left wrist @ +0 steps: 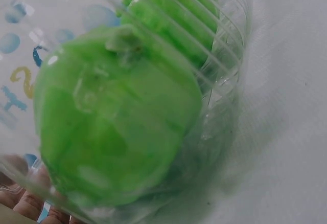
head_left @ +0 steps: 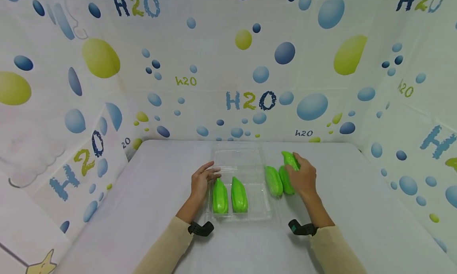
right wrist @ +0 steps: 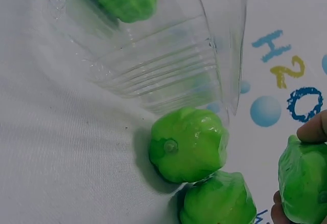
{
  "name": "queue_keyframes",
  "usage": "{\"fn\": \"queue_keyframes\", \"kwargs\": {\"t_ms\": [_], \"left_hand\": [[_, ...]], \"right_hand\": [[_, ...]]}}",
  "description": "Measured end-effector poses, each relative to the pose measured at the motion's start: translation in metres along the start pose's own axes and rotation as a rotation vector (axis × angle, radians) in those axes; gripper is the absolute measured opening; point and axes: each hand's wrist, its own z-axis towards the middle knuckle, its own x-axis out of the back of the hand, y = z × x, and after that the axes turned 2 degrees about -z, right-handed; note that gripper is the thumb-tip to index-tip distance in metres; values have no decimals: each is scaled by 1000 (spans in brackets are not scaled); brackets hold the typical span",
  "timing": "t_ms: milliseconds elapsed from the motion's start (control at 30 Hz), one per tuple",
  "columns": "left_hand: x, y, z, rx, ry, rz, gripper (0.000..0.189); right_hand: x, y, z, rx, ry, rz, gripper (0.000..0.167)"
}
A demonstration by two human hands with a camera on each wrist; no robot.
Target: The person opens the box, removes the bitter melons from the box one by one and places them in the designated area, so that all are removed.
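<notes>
A clear plastic clamshell box lies open, with two green ridged fruits, a left one and a right one, side by side in its base. My left hand is at the box's left side, loosely extended fingers reaching over the edge by the first fruit's tip. To the right of the box, my right hand grips another green fruit between thumb and fingers. Below it, two more of the kind, one nearer the box and one partly hidden by the hand, lie together on the table.
The box's transparent lid is folded back toward the rear. A white-covered table carries everything, with printed sheeting rising behind and at both sides. Dark bands with cameras sit on both wrists.
</notes>
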Motion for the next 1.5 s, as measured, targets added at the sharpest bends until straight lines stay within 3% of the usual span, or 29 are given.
{"fn": "queue_keyframes", "kwargs": {"t_ms": [367,967,1367,1500], "left_hand": [[2,-3,0,-9,-5,0,42],[1,-1,0,13,11,3,41],[1,-2,-1,-63,-12,19,43],[0,-1,-1,-36,-2,22,43]], "right_hand": [[4,11,2,-35,-4,42,61],[4,31,8,-140,-73,-31,65],[2,40,10,-171,-124,-61,65],[1,44,8,-175,-152,-60,64]]}}
